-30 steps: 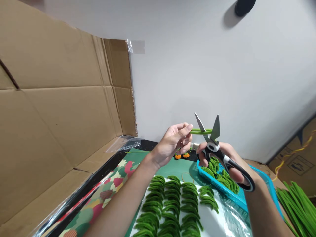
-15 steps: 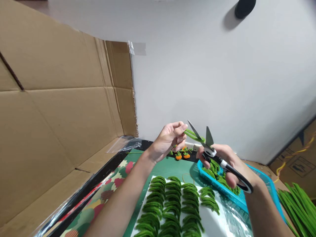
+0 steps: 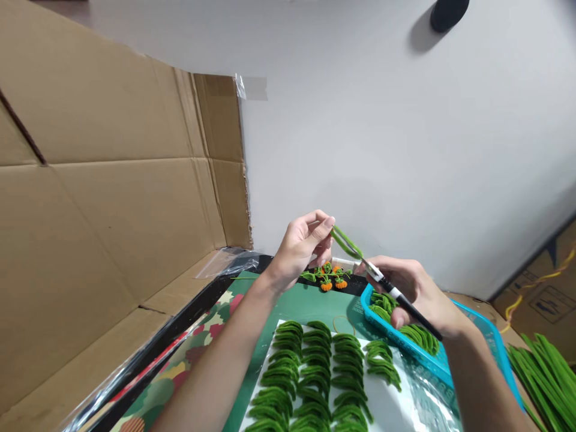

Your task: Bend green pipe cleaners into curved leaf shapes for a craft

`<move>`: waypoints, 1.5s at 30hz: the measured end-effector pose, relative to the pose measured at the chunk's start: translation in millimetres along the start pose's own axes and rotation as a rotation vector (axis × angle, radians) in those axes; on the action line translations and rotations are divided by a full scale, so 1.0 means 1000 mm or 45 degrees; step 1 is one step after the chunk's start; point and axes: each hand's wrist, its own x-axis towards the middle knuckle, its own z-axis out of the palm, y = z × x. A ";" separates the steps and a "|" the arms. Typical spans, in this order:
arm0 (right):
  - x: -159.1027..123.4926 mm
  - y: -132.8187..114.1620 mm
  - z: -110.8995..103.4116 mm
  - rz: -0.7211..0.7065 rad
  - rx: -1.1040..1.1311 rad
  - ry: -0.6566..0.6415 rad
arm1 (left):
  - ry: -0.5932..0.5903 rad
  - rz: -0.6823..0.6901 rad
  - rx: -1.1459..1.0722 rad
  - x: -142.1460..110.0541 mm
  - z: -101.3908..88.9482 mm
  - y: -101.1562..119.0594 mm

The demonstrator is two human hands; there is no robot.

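Note:
My left hand (image 3: pixel 310 240) pinches one end of a looped green pipe cleaner (image 3: pixel 345 241), held up in front of the wall. Scissors (image 3: pixel 382 282) with black and white handles are gripped in my right hand (image 3: pixel 411 285). Their blades, seen nearly edge-on, meet the far end of the loop. Below, curved green pipe-cleaner pieces (image 3: pixel 315 375) lie in columns on a white sheet (image 3: pixel 387 408). More green pieces (image 3: pixel 420 339) are in a blue basket (image 3: pixel 490 336) beneath my right hand.
Small orange pumpkin-like pieces on green stems (image 3: pixel 330 279) lie behind the green mat (image 3: pixel 256 300). Long green pipe cleaners (image 3: pixel 546 372) are bunched at the lower right. Cardboard (image 3: pixel 135 210) stands along the left, and a white wall (image 3: pixel 382 120) rises at the back.
The scissors have turned edge-on, and their blades, spread before, now look closed together at the loop's end. My left hand has shifted slightly left and up with the pipe cleaner.

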 end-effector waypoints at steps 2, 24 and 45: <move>0.000 0.001 0.000 0.006 0.008 -0.009 | 0.001 0.023 0.022 0.000 0.000 0.000; -0.003 0.003 -0.002 0.088 0.012 0.016 | -0.014 0.203 0.088 0.002 -0.004 -0.002; -0.002 -0.004 -0.001 0.100 0.056 -0.010 | 0.065 0.462 0.172 0.001 -0.002 -0.006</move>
